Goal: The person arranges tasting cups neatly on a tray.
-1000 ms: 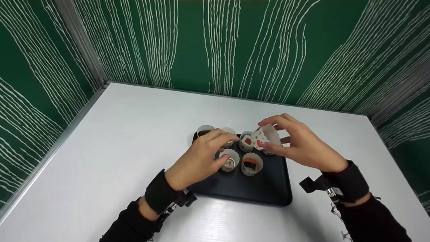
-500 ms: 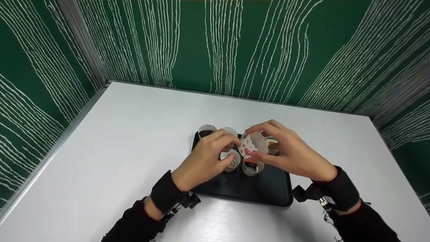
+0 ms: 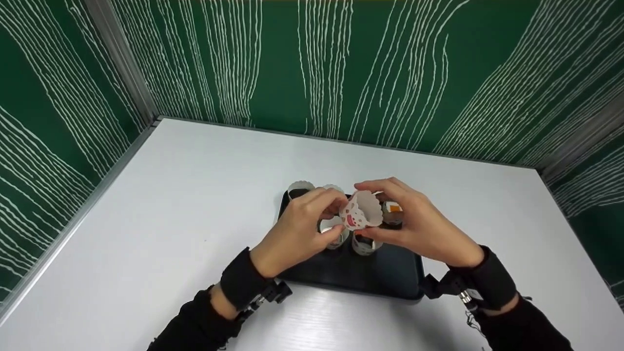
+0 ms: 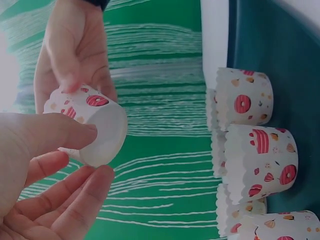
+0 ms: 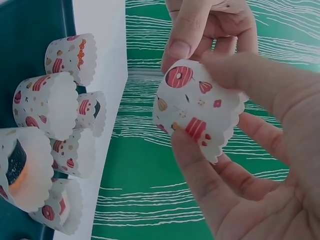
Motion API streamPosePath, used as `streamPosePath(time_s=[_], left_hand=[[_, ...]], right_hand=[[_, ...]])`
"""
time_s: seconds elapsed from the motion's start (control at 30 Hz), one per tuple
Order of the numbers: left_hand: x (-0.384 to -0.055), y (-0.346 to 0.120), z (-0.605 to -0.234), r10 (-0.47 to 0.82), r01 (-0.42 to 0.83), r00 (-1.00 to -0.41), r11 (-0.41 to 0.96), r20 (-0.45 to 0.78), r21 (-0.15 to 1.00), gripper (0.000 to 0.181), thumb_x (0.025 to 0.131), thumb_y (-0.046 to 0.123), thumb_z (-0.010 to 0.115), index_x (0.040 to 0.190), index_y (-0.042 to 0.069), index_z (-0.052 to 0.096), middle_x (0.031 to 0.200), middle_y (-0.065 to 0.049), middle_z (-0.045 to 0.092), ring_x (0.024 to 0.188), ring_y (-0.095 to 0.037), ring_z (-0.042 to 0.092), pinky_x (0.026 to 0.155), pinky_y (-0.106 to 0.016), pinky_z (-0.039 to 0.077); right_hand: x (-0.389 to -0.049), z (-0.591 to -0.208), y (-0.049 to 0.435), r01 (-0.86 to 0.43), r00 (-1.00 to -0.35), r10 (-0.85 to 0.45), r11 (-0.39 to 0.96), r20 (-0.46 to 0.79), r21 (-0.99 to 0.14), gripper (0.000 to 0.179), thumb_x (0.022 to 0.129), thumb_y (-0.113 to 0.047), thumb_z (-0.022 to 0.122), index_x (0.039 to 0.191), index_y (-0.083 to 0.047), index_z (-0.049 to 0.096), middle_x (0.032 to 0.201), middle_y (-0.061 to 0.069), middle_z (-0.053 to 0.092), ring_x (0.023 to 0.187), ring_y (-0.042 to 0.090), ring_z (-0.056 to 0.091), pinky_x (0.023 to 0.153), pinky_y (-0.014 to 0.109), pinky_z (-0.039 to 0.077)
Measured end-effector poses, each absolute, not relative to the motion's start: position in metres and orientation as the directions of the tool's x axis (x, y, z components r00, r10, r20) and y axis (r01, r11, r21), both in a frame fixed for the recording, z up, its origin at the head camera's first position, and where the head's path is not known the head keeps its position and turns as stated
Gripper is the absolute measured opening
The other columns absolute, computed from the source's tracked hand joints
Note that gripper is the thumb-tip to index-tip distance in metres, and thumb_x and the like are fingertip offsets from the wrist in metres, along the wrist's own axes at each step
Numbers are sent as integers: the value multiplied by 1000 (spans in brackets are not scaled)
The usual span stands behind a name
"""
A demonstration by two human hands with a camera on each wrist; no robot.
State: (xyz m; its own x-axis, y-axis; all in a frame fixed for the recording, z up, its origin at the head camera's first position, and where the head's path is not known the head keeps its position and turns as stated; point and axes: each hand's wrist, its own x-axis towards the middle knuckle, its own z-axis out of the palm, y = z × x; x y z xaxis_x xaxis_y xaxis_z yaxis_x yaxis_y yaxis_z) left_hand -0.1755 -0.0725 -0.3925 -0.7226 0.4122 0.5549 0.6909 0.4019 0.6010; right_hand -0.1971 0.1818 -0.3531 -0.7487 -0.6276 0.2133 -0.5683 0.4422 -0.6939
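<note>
Between both hands, above the tray, is a white paper baking cup (image 3: 361, 212) with red cake and donut prints and a scalloped rim. It is tilted, its mouth to the right. My right hand (image 3: 426, 226) holds its side between thumb and fingers. At the base end, my left hand (image 3: 295, 231) pinches it, thumb over the bottom in the left wrist view and fingertips at the bottom's edge. The bottom of the cup (image 4: 111, 134) shows plain white there. Printed sides of the cup (image 5: 195, 105) face the right wrist camera.
Beneath the hands lies a black tray (image 3: 351, 278) on a white table (image 3: 219, 161). Several similar paper cups stand on it, partly hidden by the hands. One front cup (image 3: 365, 247) has something dark and orange inside. Green walls with white lines (image 3: 278, 63) enclose the table.
My right hand has carried the paper cup left and slightly toward me, to the left hand. The left fingers now hold its base. A cup with white-and-orange contents shows behind.
</note>
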Motion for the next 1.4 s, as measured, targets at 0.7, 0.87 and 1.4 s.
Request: streamPosePath(time_s=[0.7,0.87,1.4], left_hand=[[-175,-76,-391,401,630,-769,342,497,698,56,87,12,88,135,6,58,115,-6,73,98,-13,71,82,-29,63],[-177,-76,-392,403,634,-766,349,500,690,56,87,13,89,134,5,58,117,-7,72,104,-16,70,85,-28,62],[-177,-76,-394,423,642,-764,417,488,644,56,87,21,86,137,12,61,125,-4,70,111,-18,65,91,-34,58]], right_hand=[[-192,-379,179,-426,-849,-445,260,284,-867,42,87,-2,88,118,-3,60,118,7,73,106,18,73,82,28,65],[-191,-387,176,-455,-843,-454,314,289,-833,27,91,-8,85,111,-8,66,112,3,70,103,17,74,83,24,60],[-185,-401,175,-450,-838,-450,249,308,-858,23,94,-2,79,116,-8,75,112,11,71,96,13,79,75,22,61]])
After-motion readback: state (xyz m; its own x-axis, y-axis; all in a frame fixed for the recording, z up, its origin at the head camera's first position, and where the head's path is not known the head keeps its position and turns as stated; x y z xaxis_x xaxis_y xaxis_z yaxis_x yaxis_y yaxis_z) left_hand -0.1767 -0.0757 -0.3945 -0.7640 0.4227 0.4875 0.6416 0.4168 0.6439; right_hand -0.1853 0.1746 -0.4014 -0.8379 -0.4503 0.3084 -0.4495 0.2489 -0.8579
